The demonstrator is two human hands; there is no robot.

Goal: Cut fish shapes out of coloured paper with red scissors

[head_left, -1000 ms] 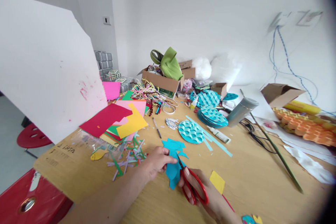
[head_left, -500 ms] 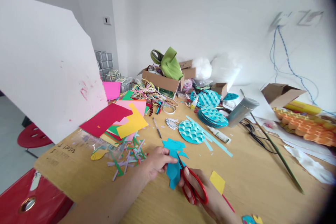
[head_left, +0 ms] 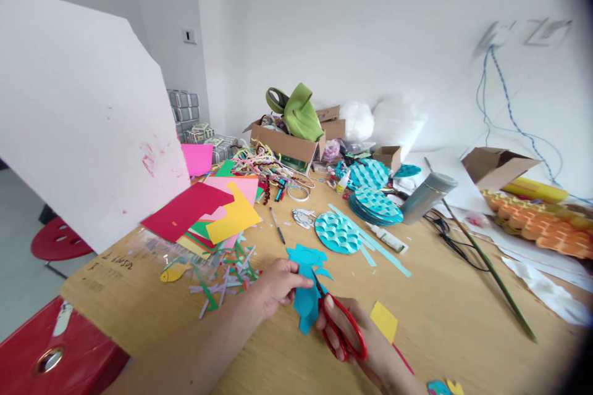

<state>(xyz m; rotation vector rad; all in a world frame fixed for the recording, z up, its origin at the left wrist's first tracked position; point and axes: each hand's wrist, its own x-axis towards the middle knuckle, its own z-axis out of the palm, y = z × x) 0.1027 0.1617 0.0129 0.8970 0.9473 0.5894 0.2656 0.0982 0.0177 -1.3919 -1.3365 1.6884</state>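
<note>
Left hand (head_left: 280,287) has the blue paper (head_left: 306,299) pinched, bottom centre of the frame, probably to steady it for the red scissors (head_left: 345,330) that the right hand (head_left: 347,315) is gripping.

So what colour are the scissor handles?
The scissors' handles are red, clearest in the head view.

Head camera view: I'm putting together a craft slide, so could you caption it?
Left hand pinches blue paper while right hand holds red-handled scissors against it.
</note>
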